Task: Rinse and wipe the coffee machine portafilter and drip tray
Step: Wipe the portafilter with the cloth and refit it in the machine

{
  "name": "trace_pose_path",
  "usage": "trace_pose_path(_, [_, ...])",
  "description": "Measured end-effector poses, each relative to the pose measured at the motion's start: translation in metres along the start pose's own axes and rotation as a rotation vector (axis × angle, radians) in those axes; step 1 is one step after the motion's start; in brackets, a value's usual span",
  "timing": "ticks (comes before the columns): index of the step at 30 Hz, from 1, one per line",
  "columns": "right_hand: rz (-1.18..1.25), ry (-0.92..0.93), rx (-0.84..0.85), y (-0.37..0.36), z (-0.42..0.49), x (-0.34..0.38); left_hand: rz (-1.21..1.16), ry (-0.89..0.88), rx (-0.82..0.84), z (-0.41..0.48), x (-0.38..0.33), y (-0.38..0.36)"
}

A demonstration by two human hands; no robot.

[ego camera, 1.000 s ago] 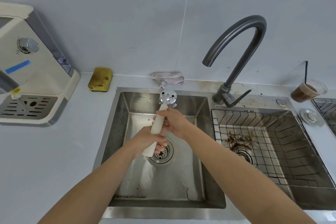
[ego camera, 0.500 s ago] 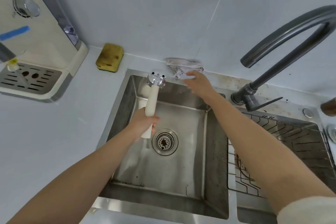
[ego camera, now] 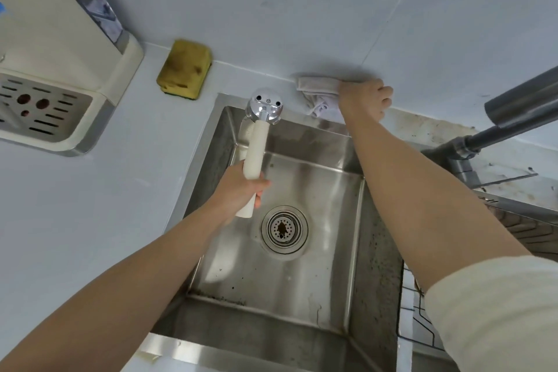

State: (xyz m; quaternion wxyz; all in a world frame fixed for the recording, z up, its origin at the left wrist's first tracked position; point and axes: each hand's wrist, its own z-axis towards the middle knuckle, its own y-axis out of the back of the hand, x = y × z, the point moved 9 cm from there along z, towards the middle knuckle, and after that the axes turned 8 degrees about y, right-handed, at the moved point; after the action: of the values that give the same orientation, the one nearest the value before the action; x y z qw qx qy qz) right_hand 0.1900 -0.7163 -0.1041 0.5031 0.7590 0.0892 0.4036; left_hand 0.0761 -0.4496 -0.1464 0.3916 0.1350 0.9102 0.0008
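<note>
Square stainless steel sink [ego camera: 271, 281]: its round drain strainer [ego camera: 283, 229] holds dark residue. Cream slotted drip tray [ego camera: 39, 109] sits at far left, well apart from both hands. Chrome-headed, cream-handled portafilter [ego camera: 256, 142] is over the sink, long axis running away to the back rim, head farthest. Left hand [ego camera: 241, 190] grips its lower handle. Right hand [ego camera: 362, 98] curls on the crumpled pale grey cloth [ego camera: 317, 93], just right of that head.

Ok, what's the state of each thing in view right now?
portafilter: held by its handle over the sink
left hand: grips the portafilter handle
right hand: grips the cloth
cloth: crumpled on the counter behind the sink
sponge: lying on the counter, untouched
drip tray: seated in the coffee machine
faucet: no water visible
drain strainer: in place
</note>
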Motion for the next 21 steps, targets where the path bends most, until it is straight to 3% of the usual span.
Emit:
trace_pose_path(5, [0.061,-0.242,0.141,-0.015,0.002,-0.024,-0.002,-0.002,0.029,0.007,-0.002,-0.004])
trace_pose_path(11, [0.116,-0.245,0.356,-0.031,-0.002,-0.033,0.029,0.004,0.037,0.011,-0.001,-0.011])
trace_pose_path(15, [0.402,-0.239,0.254,-0.031,0.002,-0.039,0.041,-0.001,0.041,0.008,-0.002,-0.012])
trace_pose_path(21, [0.766,-0.05,0.112,-0.01,-0.009,-0.012,0.055,-0.025,0.042,0.002,-0.008,-0.01])
